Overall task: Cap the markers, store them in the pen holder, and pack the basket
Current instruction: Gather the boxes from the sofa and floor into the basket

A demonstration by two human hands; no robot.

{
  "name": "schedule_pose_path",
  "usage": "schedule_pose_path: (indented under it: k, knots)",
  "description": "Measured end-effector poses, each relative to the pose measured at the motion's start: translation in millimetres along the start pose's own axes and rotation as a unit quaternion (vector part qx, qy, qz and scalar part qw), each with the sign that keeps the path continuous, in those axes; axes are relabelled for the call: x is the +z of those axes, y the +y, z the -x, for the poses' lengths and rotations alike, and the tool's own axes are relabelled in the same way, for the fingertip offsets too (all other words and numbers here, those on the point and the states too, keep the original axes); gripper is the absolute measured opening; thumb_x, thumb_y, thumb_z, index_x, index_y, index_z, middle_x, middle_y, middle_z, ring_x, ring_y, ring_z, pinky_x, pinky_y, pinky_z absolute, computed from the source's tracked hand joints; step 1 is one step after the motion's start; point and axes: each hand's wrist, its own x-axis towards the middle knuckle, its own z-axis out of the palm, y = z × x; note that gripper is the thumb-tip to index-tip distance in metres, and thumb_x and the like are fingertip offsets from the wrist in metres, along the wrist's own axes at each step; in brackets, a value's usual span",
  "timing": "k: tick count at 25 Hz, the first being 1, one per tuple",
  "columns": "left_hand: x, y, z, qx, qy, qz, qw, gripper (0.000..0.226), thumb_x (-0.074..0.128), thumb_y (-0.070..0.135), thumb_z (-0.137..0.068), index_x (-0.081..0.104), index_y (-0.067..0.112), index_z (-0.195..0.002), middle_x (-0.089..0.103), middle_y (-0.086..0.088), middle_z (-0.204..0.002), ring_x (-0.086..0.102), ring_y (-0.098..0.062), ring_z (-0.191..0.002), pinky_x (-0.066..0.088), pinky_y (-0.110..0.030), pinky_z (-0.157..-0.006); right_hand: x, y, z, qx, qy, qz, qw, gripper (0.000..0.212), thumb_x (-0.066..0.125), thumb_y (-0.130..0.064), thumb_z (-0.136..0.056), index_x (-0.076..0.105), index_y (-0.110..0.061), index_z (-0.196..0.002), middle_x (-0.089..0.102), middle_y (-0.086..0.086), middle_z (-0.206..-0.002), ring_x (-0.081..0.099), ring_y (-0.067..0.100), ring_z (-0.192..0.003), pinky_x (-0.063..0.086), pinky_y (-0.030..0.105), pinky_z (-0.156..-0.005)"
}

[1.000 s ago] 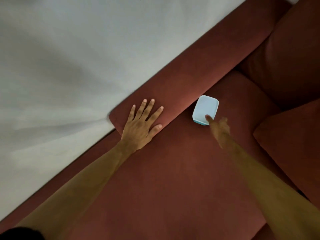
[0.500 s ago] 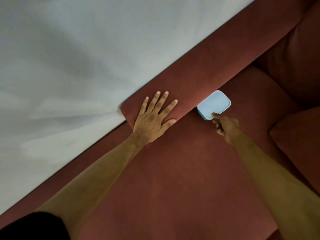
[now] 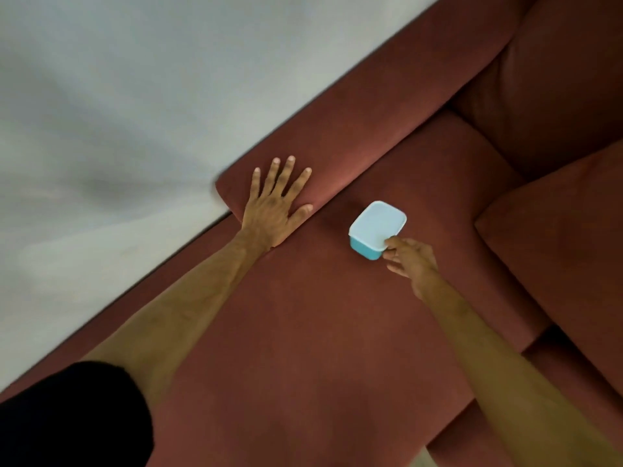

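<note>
Small rectangular turquoise plastic box with a pale lid (image 3: 377, 229), on the red-brown sofa seat cushion (image 3: 303, 332), pinched at one corner only; it could tip or slip free. Right hand (image 3: 409, 261): fingers curled, gripping that corner. Left hand (image 3: 274, 200): fully spread, flat on the sofa armrest (image 3: 354, 129), holding nothing.

Sofa (image 3: 303, 332): you see matt rust-red cloth, soft and napped like velvet.
Cushion (image 3: 566, 251): the same matt cloth.
Box (image 3: 365, 249): your right hand (image 3: 413, 261) pinches smooth teal plastic.
Lid (image 3: 377, 225): pale, smooth plastic with a slight sheen.
Sleeve (image 3: 67, 416): matt black cloth.
Wall (image 3: 118, 96): flat, matt white.
</note>
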Motion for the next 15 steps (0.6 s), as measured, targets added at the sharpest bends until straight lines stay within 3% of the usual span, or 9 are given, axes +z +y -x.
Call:
schedule_pose_path:
  k: [4,6,9,11,14,15]
  knots:
    - [-38,33,95,0.022,0.001,0.028,0.999,0.076,0.04,0.063,-0.106,0.013,0.033,-0.171,0.008,-0.005,-0.18,0.007,-0.029,-0.167,0.012,-0.059,-0.13,-50,25,88,-0.047,-0.037,0.038,0.997,0.012,0.078,-0.015,-0.091,0.076,-0.004,-0.097,0.081,0.012,-0.101,0.079,0.024,-0.096,0.064,0.045,-0.092]
    - [-60,59,149,0.038,-0.024,0.081,0.996,0.07,0.037,0.057,-0.108,0.021,0.03,-0.17,0.022,-0.002,-0.178,0.02,-0.023,-0.165,0.025,-0.054,-0.129,-68,46,137,-0.072,-0.059,0.091,0.991,0.013,0.08,-0.022,-0.09,0.077,-0.009,-0.092,0.083,0.003,-0.092,0.081,0.019,-0.091,0.065,0.042,-0.089]
    - [-101,104,214,-0.06,-0.058,0.221,0.972,0.053,0.038,0.049,-0.112,0.044,0.029,-0.16,0.052,0.0,-0.163,0.044,-0.019,-0.154,0.038,-0.049,-0.123,-82,91,215,-0.103,-0.093,0.1,0.985,0.013,0.082,-0.024,-0.089,0.077,-0.012,-0.089,0.081,0.002,-0.088,0.08,0.019,-0.086,0.066,0.043,-0.088]
    - [-133,125,248,-0.116,-0.103,0.368,0.917,0.046,0.044,0.05,-0.112,0.054,0.032,-0.153,0.062,0.007,-0.153,0.055,-0.013,-0.144,0.044,-0.042,-0.12,-89,121,270,-0.118,-0.096,0.087,0.985,0.014,0.083,-0.022,-0.088,0.075,-0.01,-0.087,0.079,0.007,-0.083,0.075,0.018,-0.076,0.063,0.047,-0.087]
    - [-179,150,294,-0.155,-0.263,0.577,0.758,0.043,0.054,0.064,-0.102,0.064,0.044,-0.139,0.075,0.011,-0.133,0.074,-0.012,-0.119,0.058,-0.044,-0.108,-101,162,344,-0.165,-0.113,0.097,0.975,0.015,0.083,-0.025,-0.086,0.074,-0.015,-0.08,0.071,0.001,-0.072,0.064,0.011,-0.07,0.062,0.043,-0.075]
    - [-192,154,310,-0.15,-0.298,0.594,0.732,0.042,0.057,0.066,-0.099,0.067,0.044,-0.134,0.078,0.007,-0.126,0.078,-0.017,-0.111,0.063,-0.045,-0.1,-105,174,367,-0.19,-0.111,0.108,0.969,0.016,0.083,-0.026,-0.085,0.073,-0.017,-0.078,0.07,0.002,-0.07,0.062,0.01,-0.068,0.058,0.04,-0.07]
